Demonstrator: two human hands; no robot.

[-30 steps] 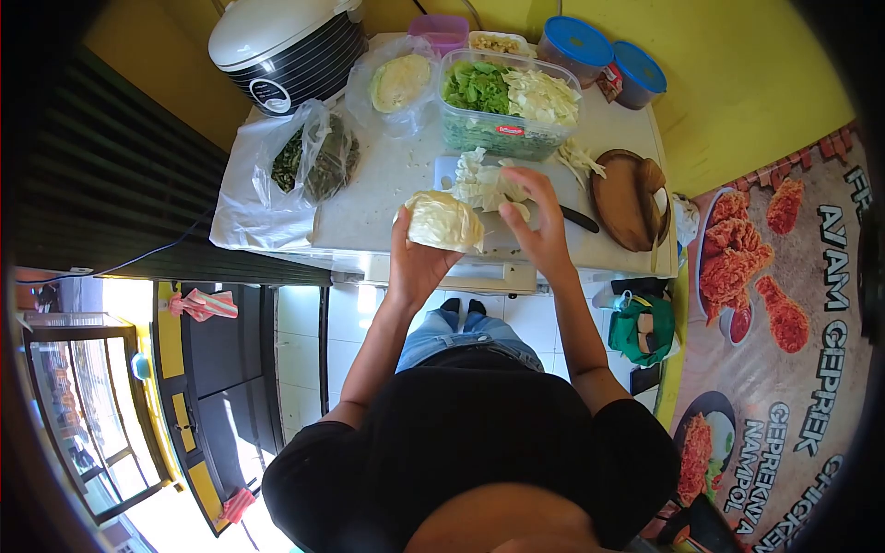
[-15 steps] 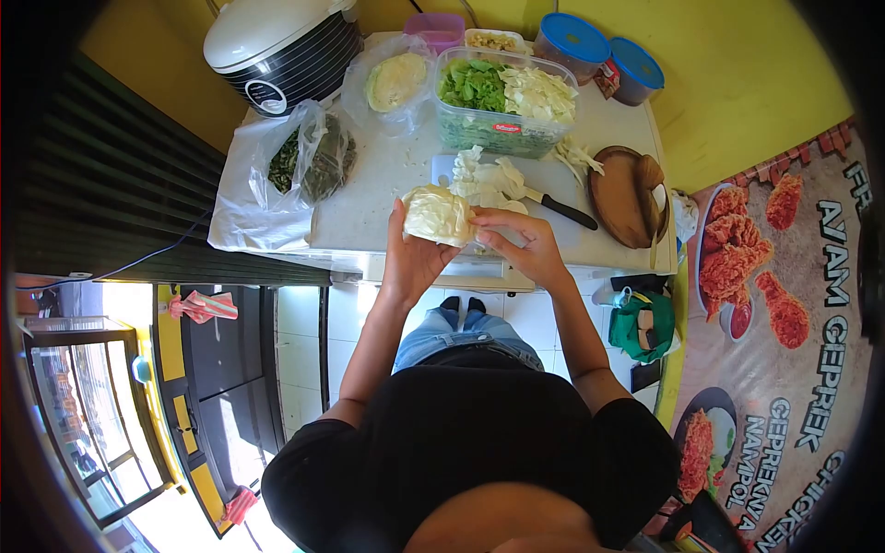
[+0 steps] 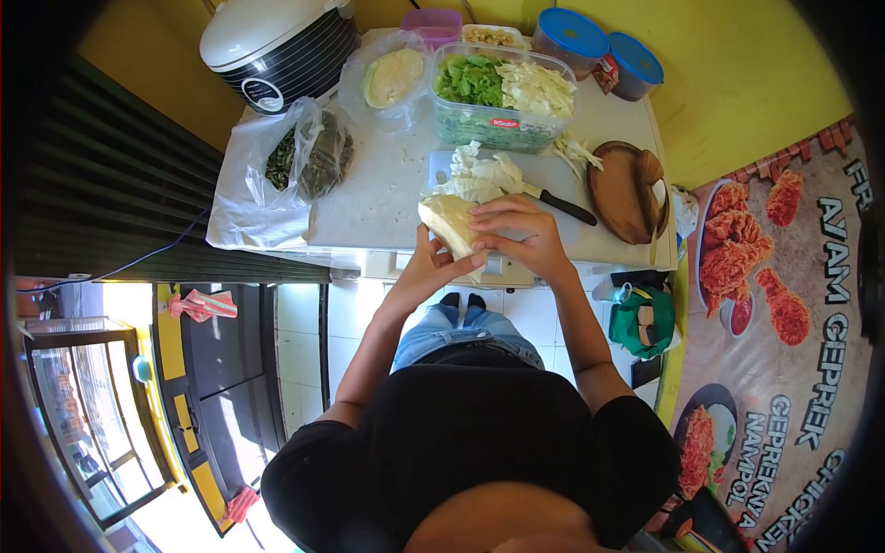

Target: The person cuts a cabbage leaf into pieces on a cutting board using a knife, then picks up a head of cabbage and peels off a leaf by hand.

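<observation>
Above the table's front edge, my left hand (image 3: 431, 269) grips a pale cabbage piece (image 3: 450, 221) from below and the left. My right hand (image 3: 522, 236) holds the same piece at its right side, fingers bent over it. Just behind it, loose cabbage leaves (image 3: 489, 173) lie on a white cutting board (image 3: 441, 166). A knife with a black handle (image 3: 569, 208) rests to the right of the leaves, its blade partly hidden. Farther back stands a clear container (image 3: 502, 129) with green leaves and cut cabbage inside.
A rice cooker (image 3: 281, 55), a bag of dark greens (image 3: 313, 157) and a bagged cabbage half (image 3: 394, 79) are at the left. Blue-lidded tubs (image 3: 573, 41) stand at the back right, and a wooden mortar (image 3: 619, 195) near the right edge.
The cabbage piece has been turned and tilted in my hands. My right hand has shifted left, with its fingers now over the piece.
</observation>
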